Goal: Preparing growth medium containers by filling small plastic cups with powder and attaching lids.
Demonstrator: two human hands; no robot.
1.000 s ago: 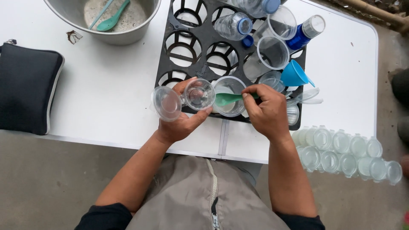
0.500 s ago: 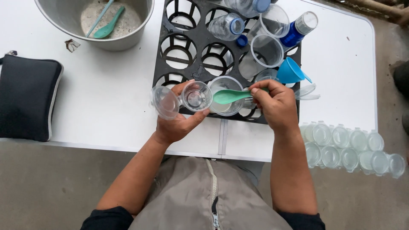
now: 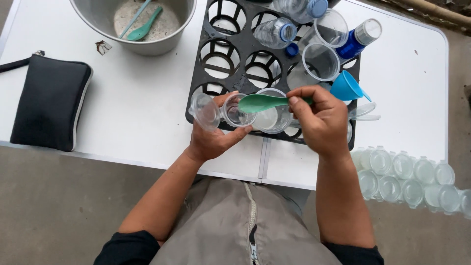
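At the table's near edge (image 3: 147, 159), left hand (image 3: 213, 140) grips a clear cup (image 3: 223, 110); right hand (image 3: 321, 122) holds a green spoon (image 3: 262, 102).

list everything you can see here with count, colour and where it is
white table: one, white, fills most of the view
black tray: one, black, ringed holes, table centre
metal bowl: one, grey, top left, pale powder inside
spoon in bowl: one, green, lying on the powder
black pouch: one, black, table's left edge
clear bottles: two seen, blue caps, lying at tray top
blue bottle: one, blue, tray top right
blue funnel: one, blue, tray right side
clear cups on tray: at least three, clear
cup packs: rows of clear cups, count unclear, lower right beyond the table
small clear cups: two, clear, in left hand
green spoon: one, green, in right hand
left hand: holds the cups
right hand: holds the spoon
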